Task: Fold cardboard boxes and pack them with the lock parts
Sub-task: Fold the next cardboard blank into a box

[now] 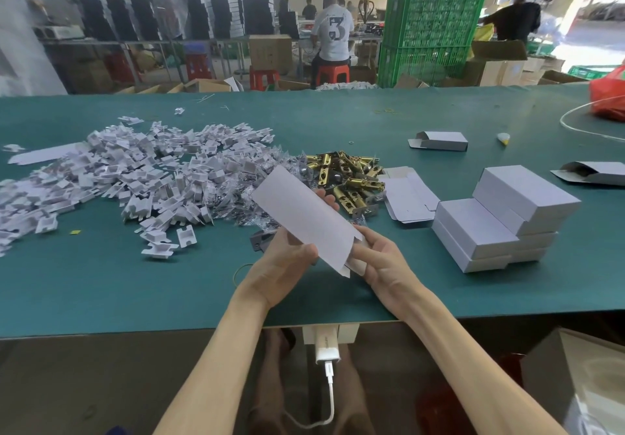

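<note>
I hold the white box (304, 218) tilted above the surface (135, 282) — left hand (287, 264) pinching its side, right hand (384, 262) curled round the open end — so the flaps face me for folding.

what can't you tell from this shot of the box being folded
Head view: inside of the box, hidden by its own wall.
Head view: contents of the stacked boxes, shut lids hide them.
Head view: red bag, cut off by the right edge.
Head view: far-right person, blurred.
</note>
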A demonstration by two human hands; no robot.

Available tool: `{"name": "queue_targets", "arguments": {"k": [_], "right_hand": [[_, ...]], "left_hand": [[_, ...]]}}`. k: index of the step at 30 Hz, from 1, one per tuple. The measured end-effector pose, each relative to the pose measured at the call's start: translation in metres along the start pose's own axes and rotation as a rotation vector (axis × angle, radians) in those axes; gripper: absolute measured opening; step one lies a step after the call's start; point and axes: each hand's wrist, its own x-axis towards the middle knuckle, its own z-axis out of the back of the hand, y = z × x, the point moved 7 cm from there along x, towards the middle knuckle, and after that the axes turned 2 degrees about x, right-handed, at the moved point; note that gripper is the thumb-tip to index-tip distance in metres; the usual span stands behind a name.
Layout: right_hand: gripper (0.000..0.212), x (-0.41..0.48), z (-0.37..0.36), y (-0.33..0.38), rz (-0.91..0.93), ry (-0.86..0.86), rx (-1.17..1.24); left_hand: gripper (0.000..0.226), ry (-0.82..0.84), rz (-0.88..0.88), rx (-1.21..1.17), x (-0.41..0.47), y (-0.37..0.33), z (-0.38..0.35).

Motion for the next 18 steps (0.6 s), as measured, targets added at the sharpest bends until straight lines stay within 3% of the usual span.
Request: {"name": "queue_targets", "arguments": {"k": [4,10,13,18], "right_hand": [[0.053,0.001,0.002,-0.001,0.017,-0.029,-0.019],[0.044,0.001,-0.001,-0.001,0.062,0.015,-0.097],[0.046,-0.001,-0.006,0.001,0.115,0.019,-0.159],[0.043,-0.002,-0.005,0.001,0.128,-0.047,-0.258]], "left_hand": [[0.097,-0.07,0.002,-0.037,0.001,0.003,0.007],[0.06,-0.384,0.009,-0.201,0.004,0.013,0.032],[0.055,-0.456,-0.007,-0.24,0.004,0.015,0.038],[0.046,-0.405,0.052,0.007,0.006,0.02,0.032]]}}
